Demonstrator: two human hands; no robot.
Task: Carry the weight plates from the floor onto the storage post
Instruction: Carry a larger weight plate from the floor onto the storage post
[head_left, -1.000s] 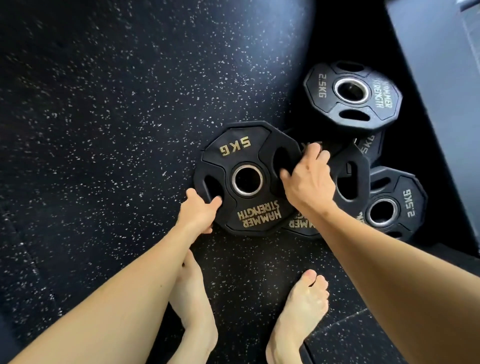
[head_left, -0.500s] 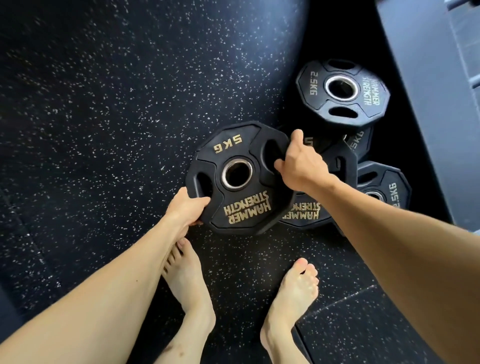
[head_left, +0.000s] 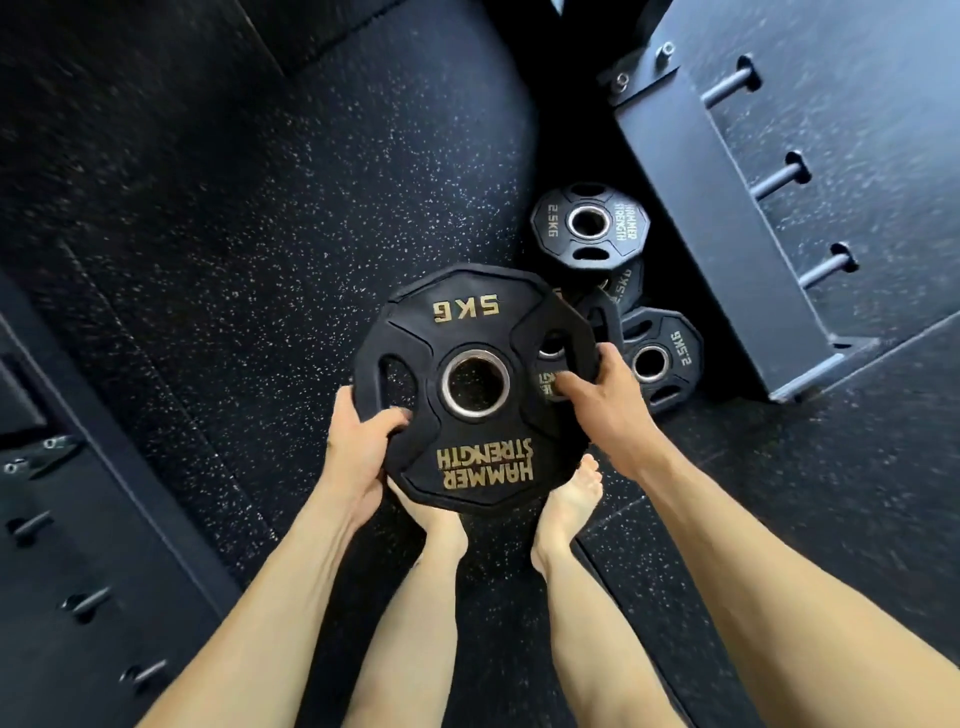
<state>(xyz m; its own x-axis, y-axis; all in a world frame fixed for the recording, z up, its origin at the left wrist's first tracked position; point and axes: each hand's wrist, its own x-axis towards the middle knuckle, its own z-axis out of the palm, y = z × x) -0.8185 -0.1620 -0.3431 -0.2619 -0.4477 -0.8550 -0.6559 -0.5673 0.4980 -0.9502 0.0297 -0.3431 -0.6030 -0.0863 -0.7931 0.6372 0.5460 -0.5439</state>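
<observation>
A black 5 kg plate (head_left: 470, 322) with gold lettering is held flat above the floor, over my bare feet. My left hand (head_left: 358, 441) grips its left edge, thumb through the grip slot. My right hand (head_left: 602, 400) grips its right edge through the other slot. On the floor beyond lie a 2.5 kg plate (head_left: 589, 226), another 2.5 kg plate (head_left: 660, 358) and a plate partly hidden under the lifted one (head_left: 605, 312). Short steel posts (head_left: 779, 179) stick out of the rack upright at the right.
Dark speckled rubber flooring (head_left: 234, 234) spreads to the left and ahead. The rack's base (head_left: 727, 249) runs diagonally at the right, close to the floor plates. A second dark upright with pegs (head_left: 83, 603) stands at the lower left. My bare feet (head_left: 569, 499) are below the plate.
Both hands have lifted the 5 kg plate off the floor pile and brought it toward me. The view has risen, bringing the rack and its posts into sight.
</observation>
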